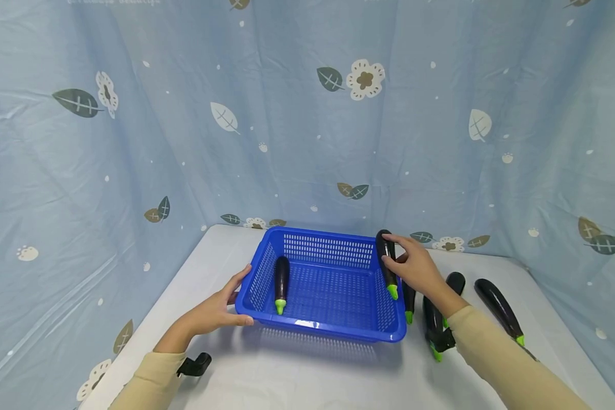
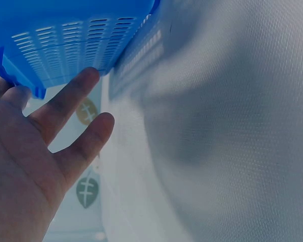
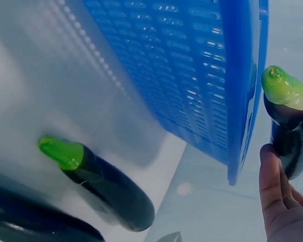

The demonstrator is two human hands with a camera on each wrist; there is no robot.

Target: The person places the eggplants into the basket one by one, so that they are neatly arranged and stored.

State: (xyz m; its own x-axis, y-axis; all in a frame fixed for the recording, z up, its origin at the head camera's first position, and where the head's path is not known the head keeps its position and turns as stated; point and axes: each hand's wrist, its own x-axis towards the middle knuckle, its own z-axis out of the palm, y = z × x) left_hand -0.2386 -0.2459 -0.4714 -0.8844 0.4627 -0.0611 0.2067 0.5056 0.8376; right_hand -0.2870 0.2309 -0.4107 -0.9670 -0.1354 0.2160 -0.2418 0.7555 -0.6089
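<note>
A blue plastic basket (image 1: 318,326) with slotted walls sits on the table. My left hand (image 1: 212,310) is at its left front corner, fingers spread and fairly straight, touching the rim; the left wrist view shows two fingers (image 2: 86,146) extended beside the slotted wall. One dark eggplant (image 1: 282,279) with a green stem end lies inside, along the left side. At the right rim my right hand (image 1: 415,265) grips another eggplant (image 1: 386,259) between thumb and fingers, its green end pointing toward me. In the right wrist view this held eggplant (image 3: 290,121) is beyond the basket's rim.
Several more eggplants lie on the white table right of the basket: one close by its wall (image 1: 409,302), others under and near my right forearm, and one farther right (image 1: 498,307). A blue patterned curtain (image 1: 297,114) hangs behind and around the table.
</note>
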